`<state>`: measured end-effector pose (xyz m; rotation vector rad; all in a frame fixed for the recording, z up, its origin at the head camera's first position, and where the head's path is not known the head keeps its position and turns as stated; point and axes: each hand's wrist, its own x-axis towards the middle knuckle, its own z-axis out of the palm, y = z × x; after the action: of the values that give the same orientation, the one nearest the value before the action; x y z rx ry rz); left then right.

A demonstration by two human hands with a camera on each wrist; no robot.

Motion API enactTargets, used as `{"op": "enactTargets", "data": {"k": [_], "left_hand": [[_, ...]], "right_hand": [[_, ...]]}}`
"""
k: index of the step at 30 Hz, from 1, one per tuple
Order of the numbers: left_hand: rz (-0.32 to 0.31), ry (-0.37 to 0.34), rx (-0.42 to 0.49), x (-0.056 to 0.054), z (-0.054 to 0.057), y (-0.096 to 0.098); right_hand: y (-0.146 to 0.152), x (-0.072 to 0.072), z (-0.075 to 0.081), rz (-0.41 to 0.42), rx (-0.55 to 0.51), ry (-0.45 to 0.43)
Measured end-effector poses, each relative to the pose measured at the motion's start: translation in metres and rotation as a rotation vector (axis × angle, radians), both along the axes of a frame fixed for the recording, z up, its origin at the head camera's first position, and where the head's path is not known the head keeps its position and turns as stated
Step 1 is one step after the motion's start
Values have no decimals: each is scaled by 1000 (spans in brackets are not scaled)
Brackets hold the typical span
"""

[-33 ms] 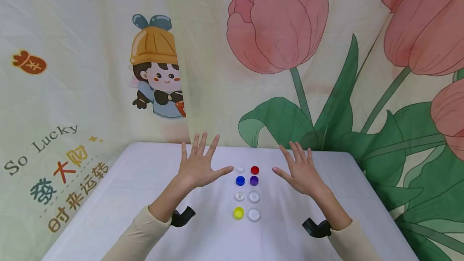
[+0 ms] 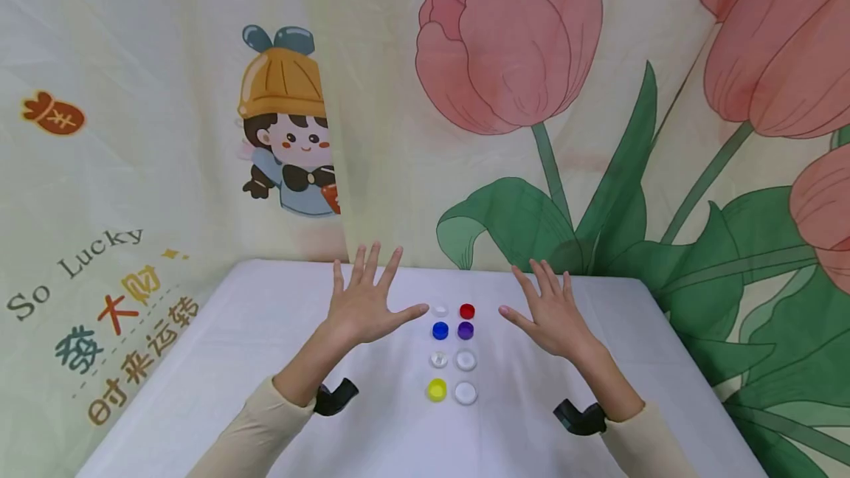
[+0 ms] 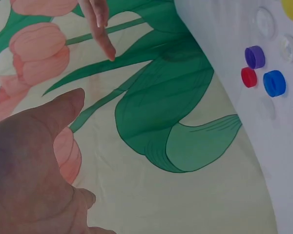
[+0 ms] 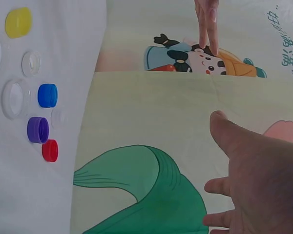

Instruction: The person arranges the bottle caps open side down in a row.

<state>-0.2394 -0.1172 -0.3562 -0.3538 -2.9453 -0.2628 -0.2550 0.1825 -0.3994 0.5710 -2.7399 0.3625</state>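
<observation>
My left hand [image 2: 361,312] is held up over the table with its fingers spread and holds nothing. Opposite it, my right hand [image 2: 554,321] is likewise raised, fingers apart, palm bare. Between the two hands stand bottle caps in two columns. The left column runs from a clear cap [image 2: 440,310] at the back through a blue cap [image 2: 440,330] and a clear cap [image 2: 438,360] to a yellow cap [image 2: 436,390]. On the right are a red cap [image 2: 467,311], a purple cap [image 2: 465,330] and two whitish caps, the nearer one [image 2: 466,393] at the front.
A white cloth covers the table [image 2: 398,441]. Behind it hangs a curtain [image 2: 385,168] printed with tulips and a cartoon figure. Each wrist wears a black camera mount, one on the left [image 2: 336,397] and one on the right [image 2: 580,417].
</observation>
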Motion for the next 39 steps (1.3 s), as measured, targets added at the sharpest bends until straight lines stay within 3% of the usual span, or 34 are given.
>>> {"op": "enactTargets", "data": {"k": [6, 12, 16, 21, 32, 39], "left_hand": [[-32, 44, 77, -2, -11, 7], [-85, 196, 228, 2, -26, 23], [-119, 268, 328, 9, -40, 36], [-163, 298, 418, 17, -64, 52], [-230, 288, 350, 27, -128, 68], [-212, 190, 246, 27, -158, 70]], "right_hand": [[1, 3, -4, 16, -26, -12], [-2, 13, -12, 56, -143, 68], [-6, 23, -24, 74, -252, 103], [-6, 30, -40, 60, -353, 88], [-11, 35, -82, 67, -503, -122], [-19, 34, -110, 77, -527, -264]]}}
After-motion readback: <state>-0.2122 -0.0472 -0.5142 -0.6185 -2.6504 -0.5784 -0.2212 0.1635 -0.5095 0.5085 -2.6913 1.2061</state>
